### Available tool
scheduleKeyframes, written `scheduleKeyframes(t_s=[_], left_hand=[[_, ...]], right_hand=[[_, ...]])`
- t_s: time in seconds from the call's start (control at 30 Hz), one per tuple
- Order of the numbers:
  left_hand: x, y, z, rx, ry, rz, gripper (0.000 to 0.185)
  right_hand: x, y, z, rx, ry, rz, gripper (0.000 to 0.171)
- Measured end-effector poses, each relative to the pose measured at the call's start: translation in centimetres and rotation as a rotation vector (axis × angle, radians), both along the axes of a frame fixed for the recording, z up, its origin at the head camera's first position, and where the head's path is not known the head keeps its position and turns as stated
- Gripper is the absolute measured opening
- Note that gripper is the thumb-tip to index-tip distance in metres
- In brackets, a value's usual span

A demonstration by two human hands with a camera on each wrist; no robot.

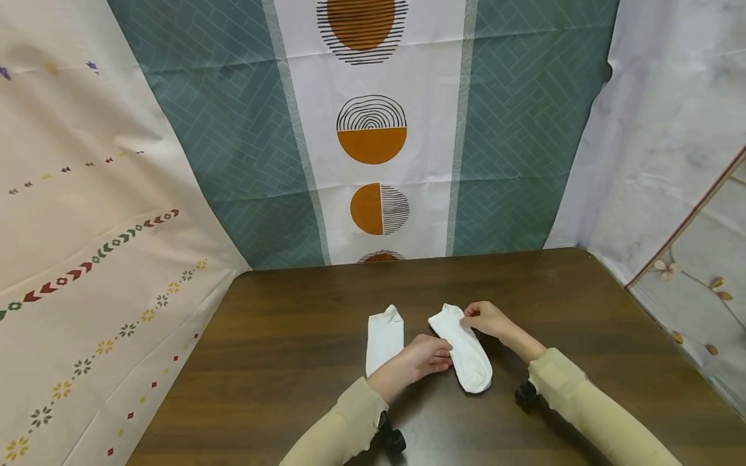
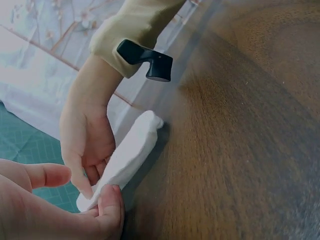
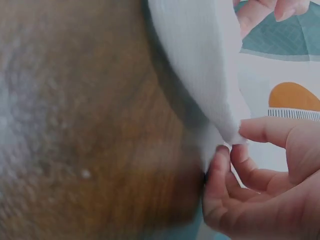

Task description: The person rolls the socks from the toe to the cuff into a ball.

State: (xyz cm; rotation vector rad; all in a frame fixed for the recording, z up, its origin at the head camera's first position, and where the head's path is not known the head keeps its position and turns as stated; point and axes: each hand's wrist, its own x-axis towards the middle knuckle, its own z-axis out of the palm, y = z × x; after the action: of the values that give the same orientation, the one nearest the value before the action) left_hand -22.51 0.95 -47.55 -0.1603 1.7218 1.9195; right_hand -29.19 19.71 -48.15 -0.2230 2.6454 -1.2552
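Note:
Two white ankle socks lie on the brown table. The right sock [image 1: 464, 353] is slanted, its cuff at the far end and its toe toward the near side. My right hand [image 1: 488, 320] pinches that sock's edge near the cuff between thumb and fingers, as the right wrist view shows on the white fabric [image 3: 200, 55]. My left hand [image 1: 421, 358] touches the same sock's left edge with its fingers, while the thumb [image 2: 52, 175] stands apart from the fabric. The left sock [image 1: 384, 340] lies flat beyond my left hand, its lower part hidden by that hand and wrist.
The dark wooden table [image 1: 280, 362] reaches back to a green and white patterned curtain [image 1: 233, 129]. A cream patterned cloth [image 1: 105, 259] hangs on the left, a pale floral cloth [image 1: 658, 162] on the right. Black wrist camera mounts [image 1: 526, 395] sit under both sleeves.

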Motion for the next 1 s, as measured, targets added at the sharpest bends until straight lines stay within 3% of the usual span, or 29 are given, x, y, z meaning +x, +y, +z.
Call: scheduleKeyframes(t_s=[0.13, 0.37, 0.67, 1.0], left_hand=[[-0.04, 0.12, 0.14, -0.016, 0.023, 0.008, 0.002], [0.13, 0.31, -0.02, -0.006, 0.048, 0.029, 0.024], [0.23, 0.34, 0.08, -0.004, 0.03, 0.021, 0.051], [0.36, 0.17, -0.17, 0.019, 0.07, -0.004, 0.054]], right_hand=[[-0.09, 0.13, 0.45, -0.056, -0.045, -0.001, 0.016], [0.25, 0.06, 0.68, -0.135, -0.174, -0.038, 0.02], [0.16, -0.13, 0.74, -0.168, -0.22, -0.094, 0.038], [0.21, -0.16, 0.86, -0.242, -0.267, -0.094, 0.05]])
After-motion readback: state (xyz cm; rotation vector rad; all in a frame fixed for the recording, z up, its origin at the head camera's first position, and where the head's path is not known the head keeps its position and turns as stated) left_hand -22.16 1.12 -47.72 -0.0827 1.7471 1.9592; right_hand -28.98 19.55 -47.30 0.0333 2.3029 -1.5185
